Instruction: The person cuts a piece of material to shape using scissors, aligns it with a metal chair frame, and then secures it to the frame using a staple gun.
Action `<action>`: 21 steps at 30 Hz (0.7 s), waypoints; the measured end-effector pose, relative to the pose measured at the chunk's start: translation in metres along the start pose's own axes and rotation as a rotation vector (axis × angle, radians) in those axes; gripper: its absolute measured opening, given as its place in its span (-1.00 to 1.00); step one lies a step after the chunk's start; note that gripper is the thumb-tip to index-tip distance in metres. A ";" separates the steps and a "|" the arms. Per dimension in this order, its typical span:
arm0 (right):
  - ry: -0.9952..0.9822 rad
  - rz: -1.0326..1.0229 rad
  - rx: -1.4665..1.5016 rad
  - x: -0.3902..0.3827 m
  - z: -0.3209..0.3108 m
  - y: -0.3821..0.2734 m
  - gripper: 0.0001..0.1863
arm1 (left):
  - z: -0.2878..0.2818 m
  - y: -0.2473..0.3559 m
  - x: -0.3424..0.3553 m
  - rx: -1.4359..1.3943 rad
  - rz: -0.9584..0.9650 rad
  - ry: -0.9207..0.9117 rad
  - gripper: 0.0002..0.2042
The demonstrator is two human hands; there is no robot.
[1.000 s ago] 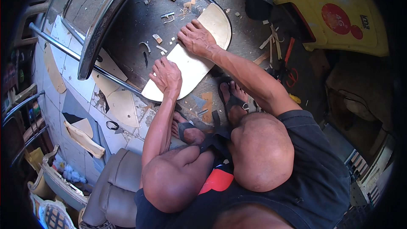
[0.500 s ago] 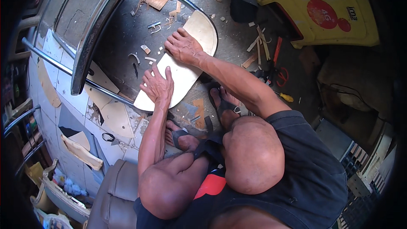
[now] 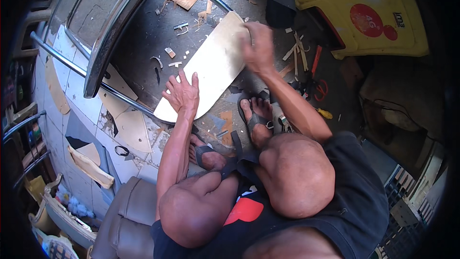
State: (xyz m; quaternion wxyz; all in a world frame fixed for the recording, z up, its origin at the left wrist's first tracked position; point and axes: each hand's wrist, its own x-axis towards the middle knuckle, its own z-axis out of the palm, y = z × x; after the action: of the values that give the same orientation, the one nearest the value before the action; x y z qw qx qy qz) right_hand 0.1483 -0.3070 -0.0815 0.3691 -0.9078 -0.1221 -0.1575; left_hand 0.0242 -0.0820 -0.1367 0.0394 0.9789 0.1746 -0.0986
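A cream half-round board [image 3: 208, 84] lies over the bent chrome tube [image 3: 127, 103] of an upturned chair frame. My left hand [image 3: 182, 92] rests on the board's near left part, fingers spread and palm down. At the board's curved right edge, toward its far end, is my right hand [image 3: 260, 50]. It is smeared by motion, and its fingertips are hard to make out. A dark curved rail [image 3: 117, 26] of the frame rises to the left of the board.
Red-handled pliers [image 3: 320, 89], a yellow-handled screwdriver [image 3: 324, 113] and wood strips lie on the floor at right. A yellow plastic panel [image 3: 364, 14] stands beyond. Cream board offcuts [image 3: 132, 127] lie at left, beside a grey cushioned seat [image 3: 129, 216].
My right hand has moved right, from the top of the board to its curved edge. My left hand stays on the board. The curved end now shows less of its rounded rim.
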 end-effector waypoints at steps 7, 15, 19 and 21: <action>-0.020 0.635 -0.350 -0.104 -0.132 0.112 -0.62 | -0.007 0.004 0.002 -0.027 -0.018 -0.033 -0.44; -0.087 0.634 -0.425 -0.162 -0.142 0.117 -0.59 | -0.006 0.006 0.001 0.026 0.041 0.142 -0.51; -0.147 0.631 -0.638 -0.150 -0.144 0.111 -0.46 | -0.017 0.010 -0.002 0.104 0.028 0.148 -0.51; -0.171 0.600 -0.720 -0.160 -0.152 0.127 -0.41 | 0.003 0.004 -0.003 -0.009 0.008 0.126 -0.46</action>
State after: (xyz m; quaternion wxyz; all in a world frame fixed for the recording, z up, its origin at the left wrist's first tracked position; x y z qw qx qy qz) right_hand 0.0136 -0.5202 -0.1184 0.0488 -0.9829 0.1777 -0.0011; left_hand 0.0226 -0.0870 -0.1387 0.0331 0.9836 0.1735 -0.0356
